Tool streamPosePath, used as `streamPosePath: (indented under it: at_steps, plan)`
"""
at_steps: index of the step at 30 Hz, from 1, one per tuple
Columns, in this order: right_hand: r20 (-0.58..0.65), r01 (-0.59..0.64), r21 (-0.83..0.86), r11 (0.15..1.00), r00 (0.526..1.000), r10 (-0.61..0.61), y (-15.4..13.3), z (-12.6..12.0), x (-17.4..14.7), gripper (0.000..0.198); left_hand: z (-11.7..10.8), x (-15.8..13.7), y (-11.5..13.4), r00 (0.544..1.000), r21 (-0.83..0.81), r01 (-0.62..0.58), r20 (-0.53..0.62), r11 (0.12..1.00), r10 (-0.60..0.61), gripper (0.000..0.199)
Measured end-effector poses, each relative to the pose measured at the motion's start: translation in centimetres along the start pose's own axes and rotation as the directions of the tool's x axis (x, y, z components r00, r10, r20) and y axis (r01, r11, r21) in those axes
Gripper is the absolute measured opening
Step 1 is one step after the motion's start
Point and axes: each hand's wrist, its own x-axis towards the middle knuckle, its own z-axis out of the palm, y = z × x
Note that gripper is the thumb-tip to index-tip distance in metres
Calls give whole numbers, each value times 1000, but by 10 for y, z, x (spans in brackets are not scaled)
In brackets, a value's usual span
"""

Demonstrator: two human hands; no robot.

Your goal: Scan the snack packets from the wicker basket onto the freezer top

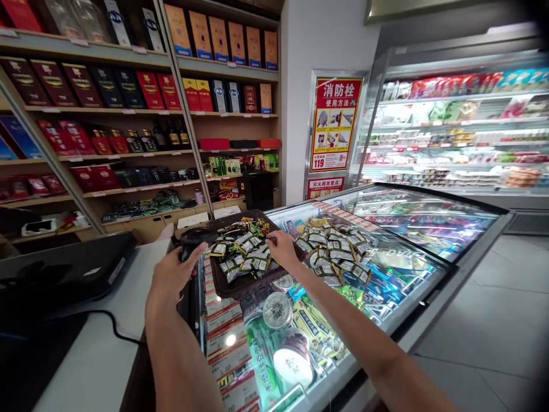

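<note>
Mid-frame, our right hand [281, 249] curls at packets [256, 262] in a dark tray [235, 289], whether gripping we cannot tell; our left hand [172, 270] spreads wide, left of centre.

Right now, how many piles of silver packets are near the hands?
2: one pile in the basket, by the right hand; the other pile just right of the basket. They overlap, so individual packets may be hidden.
</note>
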Motion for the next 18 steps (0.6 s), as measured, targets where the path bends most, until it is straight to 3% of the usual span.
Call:
streamPosePath:
  at_steps: [3,7,10,13,15,18]
  plan:
    - [114,-36,45,998,993,31,-20,42,42,18,3,1,-1,999,-41,28,32,999,-27,58]
    - [197,-182,54,982,966,168,-33,91,80,29,3,5,-7,999,-46,18,44,999,-16,58]
    - [279,-103,74,992,957,79,-36,113,91,45,3,8,-13,999,-61,11,42,998,-8,58]
    - [342,-55,-9,998,938,55,-36,119,92,25,5,9,-15,999,-71,-6,44,997,9,57]
    - [310,-104,-75,992,943,122,-36,113,90,14,6,9,-14,999,-65,-23,48,998,26,57]
    - [271,-186,-51,981,943,193,-32,93,84,14,8,7,-8,997,-57,-35,61,998,39,57]
